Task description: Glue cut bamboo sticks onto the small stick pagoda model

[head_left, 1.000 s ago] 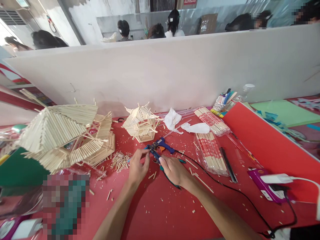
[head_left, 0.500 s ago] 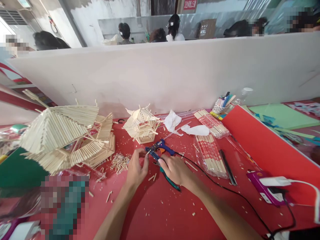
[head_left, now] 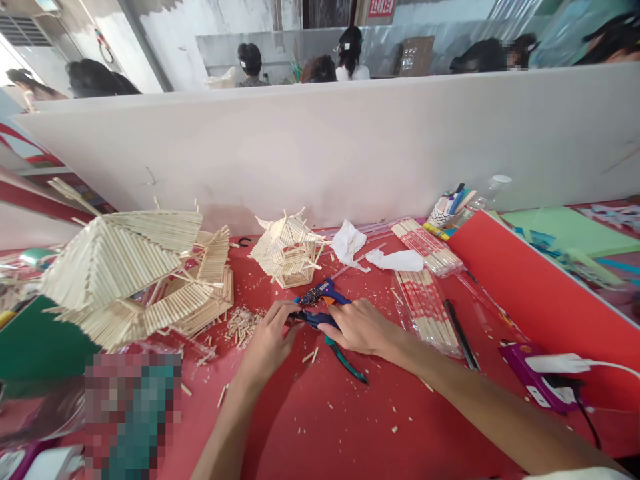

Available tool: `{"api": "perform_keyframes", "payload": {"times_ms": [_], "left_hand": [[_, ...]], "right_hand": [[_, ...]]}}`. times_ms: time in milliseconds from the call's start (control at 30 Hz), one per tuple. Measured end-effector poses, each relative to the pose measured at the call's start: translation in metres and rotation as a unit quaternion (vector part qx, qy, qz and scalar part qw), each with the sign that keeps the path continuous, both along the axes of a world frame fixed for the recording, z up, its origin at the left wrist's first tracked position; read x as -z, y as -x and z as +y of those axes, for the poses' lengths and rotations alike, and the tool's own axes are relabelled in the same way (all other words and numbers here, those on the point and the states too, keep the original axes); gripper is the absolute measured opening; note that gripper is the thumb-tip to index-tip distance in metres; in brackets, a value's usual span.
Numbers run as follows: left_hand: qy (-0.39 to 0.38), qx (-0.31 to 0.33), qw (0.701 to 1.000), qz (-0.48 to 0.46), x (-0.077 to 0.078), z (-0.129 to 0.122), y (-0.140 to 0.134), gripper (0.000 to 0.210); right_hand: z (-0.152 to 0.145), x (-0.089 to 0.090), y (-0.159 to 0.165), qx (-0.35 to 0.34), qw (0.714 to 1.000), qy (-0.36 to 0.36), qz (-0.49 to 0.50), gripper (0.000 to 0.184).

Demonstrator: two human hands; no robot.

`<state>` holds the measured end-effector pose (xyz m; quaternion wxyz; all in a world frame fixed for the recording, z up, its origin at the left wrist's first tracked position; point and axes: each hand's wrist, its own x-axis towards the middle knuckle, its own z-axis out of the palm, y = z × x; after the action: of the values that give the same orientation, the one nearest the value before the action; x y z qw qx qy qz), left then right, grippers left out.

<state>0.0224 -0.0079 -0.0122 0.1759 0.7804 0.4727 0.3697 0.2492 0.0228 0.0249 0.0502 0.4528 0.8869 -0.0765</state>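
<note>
My right hand (head_left: 361, 327) is closed around a slim dark blue hand tool (head_left: 315, 319), its exact kind unclear. The tool points left, toward my left hand (head_left: 270, 337). Bent fingers of the left hand are pressed together at the tool's tip; what they pinch is hidden. Just behind the tool lies a blue glue gun (head_left: 327, 289) with an orange trigger. A teal curved handle (head_left: 346, 360) rests on the table below my right hand. Beyond the hands stands a small pavilion model of wooden sticks (head_left: 287, 250). Cut stick pieces (head_left: 243, 325) are heaped beside my left hand.
A larger stick pavilion (head_left: 135, 273) stands at the left. At the right lie wrapped stick bundles (head_left: 427, 310), a black cutter knife (head_left: 461, 335), a red board (head_left: 545, 307) and a purple power strip (head_left: 537, 377). White tissues (head_left: 349, 241) lie behind; a pale partition (head_left: 320, 153) borders the table.
My right hand has shifted slightly up and to the right, and the tool now lies more level. My left fingers have closed in over its tip, covering the pale stick piece seen there before.
</note>
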Motion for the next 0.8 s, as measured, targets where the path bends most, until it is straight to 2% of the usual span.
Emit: {"api": "perform_keyframes", "payload": {"times_ms": [200, 600, 800], "left_hand": [[-0.008, -0.044, 0.999, 0.007, 0.006, 0.001, 0.006, 0.019], [0.025, -0.075, 0.997, 0.026, 0.016, 0.004, 0.01, 0.022], [0.025, -0.083, 0.995, 0.04, 0.017, 0.005, 0.009, 0.023]], "right_hand": [[0.01, 0.001, 0.009, -0.023, 1.0, -0.004, 0.004, 0.057], [0.021, 0.016, 0.016, -0.032, 0.999, 0.008, 0.009, 0.055], [0.021, 0.017, 0.017, -0.035, 0.999, 0.008, 0.002, 0.057]]}}
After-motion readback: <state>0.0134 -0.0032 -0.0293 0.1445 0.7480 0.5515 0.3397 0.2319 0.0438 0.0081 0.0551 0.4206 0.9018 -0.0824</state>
